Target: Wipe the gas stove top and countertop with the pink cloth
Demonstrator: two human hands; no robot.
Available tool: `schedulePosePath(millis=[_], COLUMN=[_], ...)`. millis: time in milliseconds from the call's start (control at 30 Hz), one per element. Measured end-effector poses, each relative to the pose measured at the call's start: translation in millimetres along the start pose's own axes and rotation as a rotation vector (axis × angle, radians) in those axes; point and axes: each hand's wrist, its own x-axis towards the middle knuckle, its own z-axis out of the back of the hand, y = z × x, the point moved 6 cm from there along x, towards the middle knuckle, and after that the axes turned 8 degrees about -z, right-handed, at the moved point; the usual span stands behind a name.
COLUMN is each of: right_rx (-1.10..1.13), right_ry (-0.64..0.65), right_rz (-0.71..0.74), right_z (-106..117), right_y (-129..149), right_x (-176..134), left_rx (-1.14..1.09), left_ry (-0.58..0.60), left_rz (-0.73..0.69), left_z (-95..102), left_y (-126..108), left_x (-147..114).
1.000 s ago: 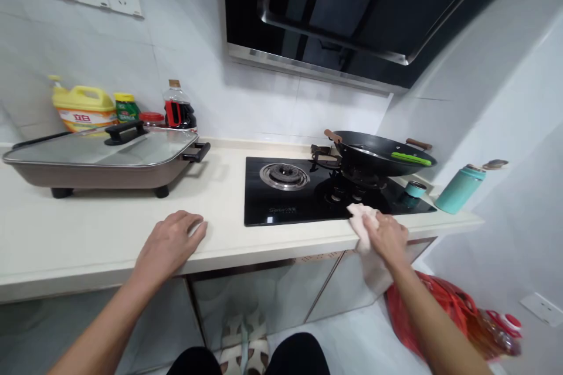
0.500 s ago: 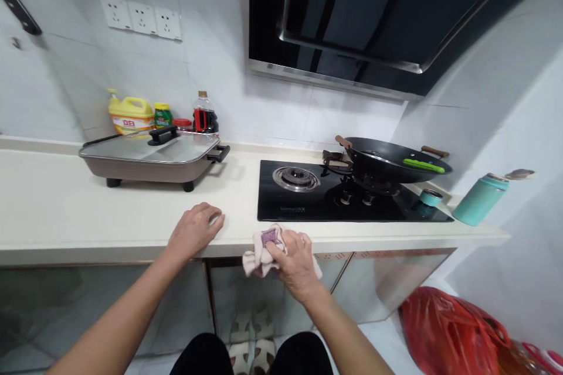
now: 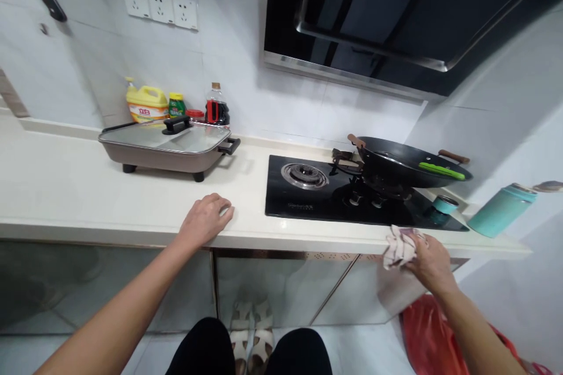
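Note:
My right hand (image 3: 428,258) is closed on a crumpled pale pink cloth (image 3: 399,247), which lies against the front edge of the counter (image 3: 246,231), below the right part of the black gas stove (image 3: 299,208). My left hand (image 3: 206,218) rests on the countertop left of the stove. It holds nothing; its fingers are loosely bent, with a gap between thumb and forefinger.
An electric pan (image 3: 162,155) with a glass lid stands at the left, bottles behind it. On the stove sits a wok (image 3: 396,164) with a green-handled utensil (image 3: 442,171). A turquoise flask (image 3: 501,211) and its cup (image 3: 446,204) stand right. The range hood (image 3: 352,12) overhangs.
My right hand has slid the cloth rightward along the counter's front edge, from the stove's left corner toward its right end. My left hand stays on the countertop. The view has shifted slightly.

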Motion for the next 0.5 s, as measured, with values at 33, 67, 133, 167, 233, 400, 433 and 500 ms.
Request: schedulePosePath(millis=[33, 67, 133, 167, 233, 400, 433, 500], right_rx=[-0.027, -0.051, -0.088, -0.097, -0.089, 0.030, 0.064, 0.134], right_ry=[0.015, 0.028, 0.046, 0.053, 0.062, 0.018, 0.010, 0.023], right_rz=[-0.021, -0.034, -0.040, -0.026, 0.030, 0.237, 0.265, 0.356], right_z=[-1.5, -1.7, 2.0, 5.7, 16.4, 57.8, 67.1, 85.1], right_y=[-8.5, -11.6, -3.4, 7.7, 41.2, 169.6, 198.3, 258.2], right_x=[2.5, 4.0, 4.2, 3.0, -0.8, -9.2, -9.7, -11.0], left_rx=[0.007, 0.013, 0.023, 0.024, 0.019, 0.001, -0.005, -0.023], left_ry=[0.000, -0.001, -0.002, -0.001, 0.000, -0.016, -0.017, -0.018], left_rz=[0.003, 0.008, 0.015, 0.017, 0.019, 0.009, 0.007, 0.007], left_z=[0.4, 0.8, 1.2, 1.1, 0.9, 1.3, 1.3, 0.9], left_y=[-0.9, -1.6, -3.2, -3.9, -4.9, -5.9, -5.9, -5.8], left_x=[-0.3, -0.6, -1.4, -1.7, -2.3, -3.5, -3.7, -4.3])
